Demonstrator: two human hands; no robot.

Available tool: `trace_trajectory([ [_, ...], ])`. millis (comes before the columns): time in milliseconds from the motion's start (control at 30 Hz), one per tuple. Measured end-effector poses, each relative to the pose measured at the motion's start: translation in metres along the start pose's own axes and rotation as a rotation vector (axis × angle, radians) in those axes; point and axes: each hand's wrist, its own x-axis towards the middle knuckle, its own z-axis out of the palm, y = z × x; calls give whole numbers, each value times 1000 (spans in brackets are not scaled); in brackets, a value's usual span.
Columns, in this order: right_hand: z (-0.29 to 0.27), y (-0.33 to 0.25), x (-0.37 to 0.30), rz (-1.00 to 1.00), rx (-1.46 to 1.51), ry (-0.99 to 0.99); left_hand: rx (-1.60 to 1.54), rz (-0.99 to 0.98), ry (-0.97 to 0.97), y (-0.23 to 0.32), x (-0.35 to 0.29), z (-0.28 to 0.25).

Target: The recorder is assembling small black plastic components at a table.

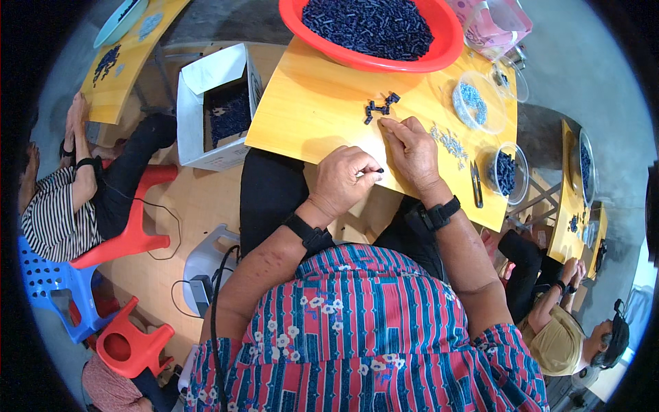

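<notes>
My left hand (343,177) is at the near edge of the yellow table (309,103), thumb and fingers pinching a small black plastic piece (379,170). My right hand (414,150) sits just right of it over the tabletop, its thumb and forefinger pressed together; whatever lies between them is too small to make out. Just beyond the right fingertips lie several loose dark plastic pieces (379,108). To the right of that hand is a scatter of tiny clear pieces (451,144). A black-handled hand tool (476,184), like small snips, rests farther right.
A red basin (453,51) heaped with dark pieces stands at the back. Clear tubs hold pale blue bits (470,103) and dark pieces (506,172). A pink bag (494,27) is behind them. Left stands an open white carton (199,123). Other people sit at tables on both sides.
</notes>
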Motion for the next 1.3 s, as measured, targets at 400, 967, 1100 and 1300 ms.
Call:
trace_trajectory([
  [400,-9,17,-26,112,242,79,11,5,-15,-2,0,0],
  [967,4,21,-29,-80,-133,47,50,-9,-34,-5,4,0],
  [1100,8,24,-31,-16,-147,-10,45,-26,-35,-6,3,0],
  [1300,2,22,-34,-28,0,31,56,-59,-58,-8,3,0],
])
